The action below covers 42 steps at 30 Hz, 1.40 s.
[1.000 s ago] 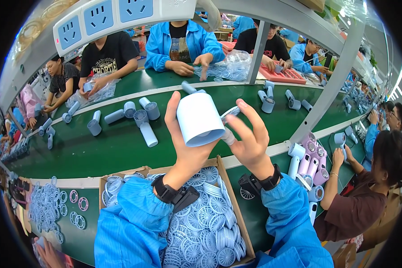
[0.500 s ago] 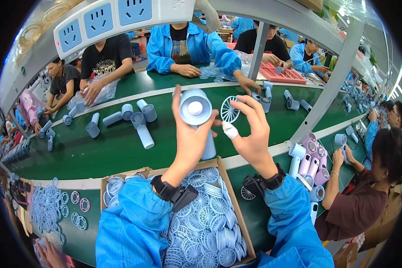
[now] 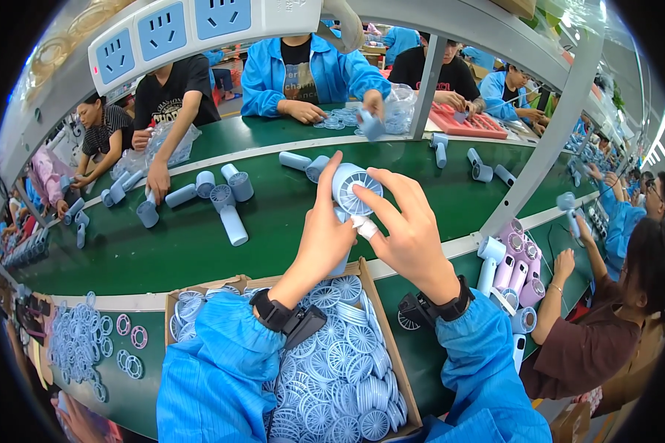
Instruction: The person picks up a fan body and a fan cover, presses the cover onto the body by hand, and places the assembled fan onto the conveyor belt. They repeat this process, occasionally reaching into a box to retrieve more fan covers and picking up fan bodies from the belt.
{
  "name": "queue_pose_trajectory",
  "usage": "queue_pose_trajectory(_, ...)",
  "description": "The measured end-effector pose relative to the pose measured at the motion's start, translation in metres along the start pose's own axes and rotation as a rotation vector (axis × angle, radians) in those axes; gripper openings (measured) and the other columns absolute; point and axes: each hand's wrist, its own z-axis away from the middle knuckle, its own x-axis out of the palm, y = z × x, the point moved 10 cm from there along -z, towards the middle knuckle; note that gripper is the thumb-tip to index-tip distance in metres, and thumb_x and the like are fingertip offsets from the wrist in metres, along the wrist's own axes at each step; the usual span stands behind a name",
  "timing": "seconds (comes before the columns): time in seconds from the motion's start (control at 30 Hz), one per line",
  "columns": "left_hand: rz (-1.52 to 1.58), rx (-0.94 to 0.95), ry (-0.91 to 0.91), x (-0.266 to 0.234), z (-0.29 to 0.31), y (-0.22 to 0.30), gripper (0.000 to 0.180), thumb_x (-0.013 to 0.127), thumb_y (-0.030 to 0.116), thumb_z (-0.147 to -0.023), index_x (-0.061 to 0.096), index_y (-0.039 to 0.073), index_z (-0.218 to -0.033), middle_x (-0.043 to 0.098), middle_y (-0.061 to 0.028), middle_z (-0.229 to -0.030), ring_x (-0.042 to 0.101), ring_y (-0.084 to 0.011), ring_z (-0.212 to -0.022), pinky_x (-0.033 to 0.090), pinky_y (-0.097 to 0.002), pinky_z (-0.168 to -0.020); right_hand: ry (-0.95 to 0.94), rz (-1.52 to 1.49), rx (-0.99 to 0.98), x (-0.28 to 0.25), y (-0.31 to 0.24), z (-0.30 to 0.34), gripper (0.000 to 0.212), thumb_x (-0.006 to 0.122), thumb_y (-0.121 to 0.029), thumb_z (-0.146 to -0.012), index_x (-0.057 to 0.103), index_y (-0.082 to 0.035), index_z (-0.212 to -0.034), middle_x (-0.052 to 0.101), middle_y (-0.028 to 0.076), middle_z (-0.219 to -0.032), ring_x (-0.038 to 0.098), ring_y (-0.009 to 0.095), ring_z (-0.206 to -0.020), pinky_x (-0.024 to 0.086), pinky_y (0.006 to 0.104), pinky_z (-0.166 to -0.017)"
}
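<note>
A light-blue handheld fan body (image 3: 343, 171) is gripped in my left hand (image 3: 319, 235), above the green conveyor. Its round head tilts toward me, and the handle runs down behind my fingers. Over the head's opening lies a light-blue spoked fan grille (image 3: 357, 193). My right hand (image 3: 410, 227) presses that grille with its fingers, thumb at the lower rim; a white wrapping covers the thumb tip. Below my forearms stands a cardboard box (image 3: 391, 347) heaped with loose spoked grilles (image 3: 340, 369).
Several light-blue fan bodies (image 3: 233, 221) lie on the green conveyor belt (image 3: 288, 269). Blue rings (image 3: 77, 343) are piled at the left; pink and blue fans (image 3: 521, 258) stand at the right. A metal post (image 3: 547, 170) rises right of my hands. Co-workers sit opposite and at the right.
My right hand has brought the grille left onto the fan head, which was uncovered before. The fan has shifted slightly right and turned. Opposite, a co-worker has lifted a fan off the belt.
</note>
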Motion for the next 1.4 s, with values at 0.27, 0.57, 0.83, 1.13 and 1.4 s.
queue_pose_trajectory(0.27,-0.024,0.017,0.011,0.0001,0.0006,0.0036,0.08,0.061,-0.005,-0.081,0.023,0.016,-0.147,0.05,-0.0171,-0.128,0.053,-0.0266,-0.117,0.046,-0.0353,-0.095,0.0,0.022,0.008,-0.0015,-0.0004,0.0002,0.048,0.077,-0.006,-0.063,0.065,-0.006,-0.109,0.057,0.014,-0.119,0.056,0.033,-0.106,0.048,0.0411,-0.088)
queue_pose_trajectory(0.57,-0.036,0.019,0.002,0.001,0.001,0.006,0.079,0.06,-0.008,-0.08,0.024,0.015,-0.146,0.048,-0.017,-0.13,0.053,-0.0268,-0.116,0.044,-0.0359,-0.097,0.004,0.022,-0.052,0.0,-0.0027,-0.0003,0.047,0.077,-0.006,-0.062,0.066,-0.008,-0.108,0.057,0.014,-0.118,0.056,0.034,-0.105,0.048,0.0412,-0.088)
queue_pose_trajectory(0.83,0.04,0.018,-0.009,0.0009,0.0,0.0066,0.083,0.056,-0.013,-0.074,0.024,0.015,-0.146,0.047,-0.0166,-0.129,0.052,-0.0269,-0.116,0.045,-0.036,-0.097,0.019,-0.027,-0.095,-0.0006,0.0032,-0.0003,0.044,0.077,-0.007,-0.063,0.067,-0.009,-0.106,0.058,0.014,-0.118,0.057,0.034,-0.105,0.048,0.0411,-0.088)
queue_pose_trajectory(1.13,-0.073,0.03,-0.007,-0.0001,-0.0004,0.0054,0.082,0.053,-0.008,-0.076,0.021,0.022,-0.146,0.063,-0.0204,-0.101,0.068,-0.0276,-0.076,0.055,-0.0365,-0.066,0.031,-0.012,-0.109,-0.0006,0.0049,0.002,0.042,0.077,-0.008,-0.064,0.068,-0.01,-0.105,0.058,0.013,-0.119,0.057,0.033,-0.106,0.048,0.0405,-0.088)
queue_pose_trajectory(1.4,0.006,-0.012,-0.042,0.0025,0.0012,0.0055,0.081,0.053,-0.011,-0.075,0.024,0.018,-0.145,0.047,-0.0179,-0.129,0.055,-0.0284,-0.112,0.054,-0.0348,-0.081,0.022,-0.032,-0.1,-0.0006,0.0044,0.0003,0.042,0.076,-0.006,-0.065,0.068,-0.011,-0.105,0.059,0.012,-0.118,0.057,0.032,-0.106,0.048,0.04,-0.088)
